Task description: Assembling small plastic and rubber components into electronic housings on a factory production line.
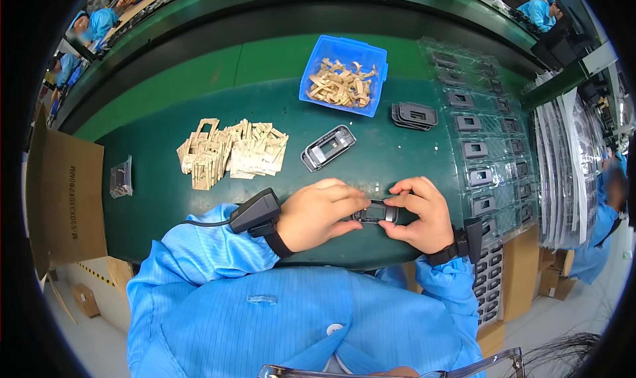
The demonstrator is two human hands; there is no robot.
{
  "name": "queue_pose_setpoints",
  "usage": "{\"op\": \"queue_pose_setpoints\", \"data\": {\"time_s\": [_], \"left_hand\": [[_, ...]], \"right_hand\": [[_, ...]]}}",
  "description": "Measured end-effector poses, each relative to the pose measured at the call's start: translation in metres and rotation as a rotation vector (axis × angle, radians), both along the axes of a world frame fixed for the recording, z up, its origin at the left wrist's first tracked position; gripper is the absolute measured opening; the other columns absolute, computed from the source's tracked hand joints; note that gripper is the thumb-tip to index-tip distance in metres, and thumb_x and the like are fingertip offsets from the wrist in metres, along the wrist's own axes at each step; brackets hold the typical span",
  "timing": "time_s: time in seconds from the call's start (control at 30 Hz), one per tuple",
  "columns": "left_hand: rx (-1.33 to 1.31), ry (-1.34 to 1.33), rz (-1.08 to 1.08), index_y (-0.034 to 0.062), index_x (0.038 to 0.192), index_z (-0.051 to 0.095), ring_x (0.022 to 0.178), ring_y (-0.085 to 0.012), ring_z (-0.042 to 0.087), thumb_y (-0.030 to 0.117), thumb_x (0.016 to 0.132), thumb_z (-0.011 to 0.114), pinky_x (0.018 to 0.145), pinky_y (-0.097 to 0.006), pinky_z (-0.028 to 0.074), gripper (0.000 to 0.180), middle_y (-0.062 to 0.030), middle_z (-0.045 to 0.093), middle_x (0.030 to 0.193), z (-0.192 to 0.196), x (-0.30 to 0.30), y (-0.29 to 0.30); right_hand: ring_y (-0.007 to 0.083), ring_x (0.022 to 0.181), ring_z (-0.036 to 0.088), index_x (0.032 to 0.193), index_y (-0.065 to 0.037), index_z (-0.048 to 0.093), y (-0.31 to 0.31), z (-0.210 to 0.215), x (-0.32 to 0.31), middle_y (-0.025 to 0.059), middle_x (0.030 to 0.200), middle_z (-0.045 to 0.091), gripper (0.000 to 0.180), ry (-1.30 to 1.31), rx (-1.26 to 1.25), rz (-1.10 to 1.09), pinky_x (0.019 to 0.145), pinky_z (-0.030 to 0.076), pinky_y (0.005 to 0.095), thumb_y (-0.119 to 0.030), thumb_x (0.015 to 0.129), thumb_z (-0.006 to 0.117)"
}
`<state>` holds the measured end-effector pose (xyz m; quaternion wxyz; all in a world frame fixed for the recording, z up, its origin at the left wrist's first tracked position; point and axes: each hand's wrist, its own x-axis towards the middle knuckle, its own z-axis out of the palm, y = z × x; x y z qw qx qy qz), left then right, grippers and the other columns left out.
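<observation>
Left fingers [345,207]: thumb and forefinger closed on the left end of the dark grey frame [375,212].
Right fingers [404,232]: bent, pinching its right end.
Dark grey frame: small, oblong, rounded, with a rectangular window; held over the near side of the desk [381,169], right of centre.
Writing: on the frame, too small to tell; dark print on the cardboard box [69,179], left.
Farther: similar casing [328,148]; blue bin [311,69] of tan strips [341,85].

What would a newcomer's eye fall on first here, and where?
Probably the blue bin of tan strips toward the green table's far side. Left of it, nearer, lies a heap of pale pieces. Near the front edge, left hand and right hand hold a dark frame.
</observation>
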<state>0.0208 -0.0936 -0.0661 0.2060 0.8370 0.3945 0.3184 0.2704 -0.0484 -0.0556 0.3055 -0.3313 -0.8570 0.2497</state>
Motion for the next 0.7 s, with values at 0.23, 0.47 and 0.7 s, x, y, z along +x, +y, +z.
{"op": "queue_pose_setpoints", "data": {"time_s": [0.23,0.47,0.7], "left_hand": [[0.100,0.145,-0.007,0.0097,0.114,0.070,0.102,-0.0245,0.062,0.025,0.082,0.076,0.081,-0.034,0.056,0.036,-0.0045,0.065,0.112,-0.008,0.004,-0.002],[0.239,0.396,-0.041,0.0032,0.113,0.069,0.103,-0.0207,0.060,0.027,0.087,0.070,0.075,-0.029,0.058,0.035,-0.0062,0.063,0.114,0.005,0.008,-0.003],[0.173,0.256,-0.042,0.0061,0.114,0.070,0.102,-0.0198,0.061,0.026,0.085,0.071,0.070,-0.030,0.058,0.035,-0.0063,0.063,0.113,-0.004,0.002,0.001]], "right_hand": [[0.0253,0.084,0.062,0.091,-0.006,0.072,0.003,0.000,0.002,0.0061,0.098,0.065,0.039,-0.005,-0.026,0.015,0.073,0.052,0.0354,-0.011,0.055,0.088],[0.0275,0.085,0.062,0.094,-0.005,0.072,0.006,0.004,0.006,0.0083,0.097,0.066,0.040,-0.018,-0.067,0.031,0.075,0.051,0.0364,-0.013,0.059,0.089],[0.0306,0.086,0.062,0.105,-0.003,0.071,0.001,0.006,0.008,0.0110,0.100,0.067,0.048,-0.038,-0.046,0.040,0.076,0.052,0.0384,-0.018,0.063,0.088]]}}
